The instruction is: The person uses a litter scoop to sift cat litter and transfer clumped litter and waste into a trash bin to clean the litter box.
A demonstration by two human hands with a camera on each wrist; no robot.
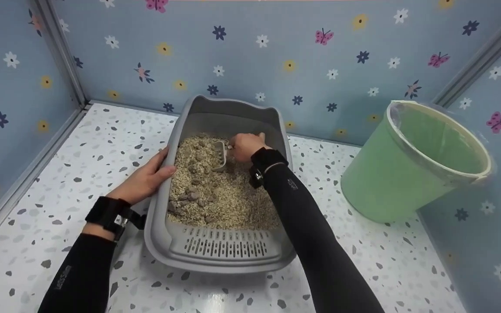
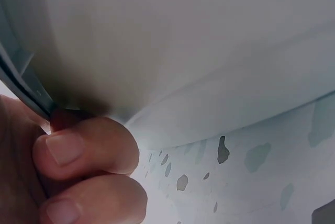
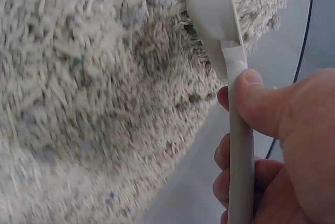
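A grey litter box (image 1: 228,263) holds pale pellet litter (image 1: 233,195) with darker clumps (image 1: 189,195) mostly along its left side. My right hand (image 1: 248,147) grips the handle of a light grey litter scoop (image 1: 221,155), thumb along the handle in the right wrist view. The scoop's head (image 3: 212,9) is tilted on edge and partly sunk in the litter. At the box's left side, my left hand (image 1: 144,178) grips the rim, thumb over the top. Its curled fingers (image 2: 89,145) show under the rim in the left wrist view.
To the right stands a light green bin (image 1: 381,174) with a clear liner folded over its rim. The box sits on a white speckled surface (image 1: 72,182). Blue flower-patterned panels (image 1: 250,56) enclose the back and both sides.
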